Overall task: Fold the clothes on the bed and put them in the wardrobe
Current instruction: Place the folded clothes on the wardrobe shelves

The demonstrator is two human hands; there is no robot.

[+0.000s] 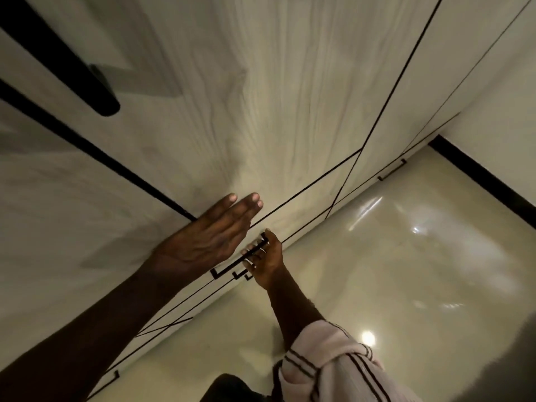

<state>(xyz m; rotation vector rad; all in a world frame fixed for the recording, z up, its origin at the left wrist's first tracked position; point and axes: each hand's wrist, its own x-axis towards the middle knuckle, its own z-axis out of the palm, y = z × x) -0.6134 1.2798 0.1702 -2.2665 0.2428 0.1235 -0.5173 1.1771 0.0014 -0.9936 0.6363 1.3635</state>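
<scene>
Noted right hand (265,262) with fingers (249,253) curled round upper-right end of thin black metal bar handle (229,264), long axis running diagonally, lower-left to upper-right. Noted left hand (203,242) flat, fingers straight, pressing pale wood-grain wardrobe door (275,111) just above. Expect outward pull by right hand. Cannot tell whether pink striped cloth (333,352) at right forearm is sleeve or garment.

Left hand (208,236) is flat, back to the camera, fingers straight and close together, pointing up and to the right. Left forearm is bare and stretches out from the lower left corner, wrist straight. Right hand (265,262) sits just beside and below the left, fingers curled round a black wardrobe handle (229,267), thumb on the upper end. Right forearm comes up from the bottom, bare to the striped pale sleeve (333,364) bunched at the elbow.
</scene>
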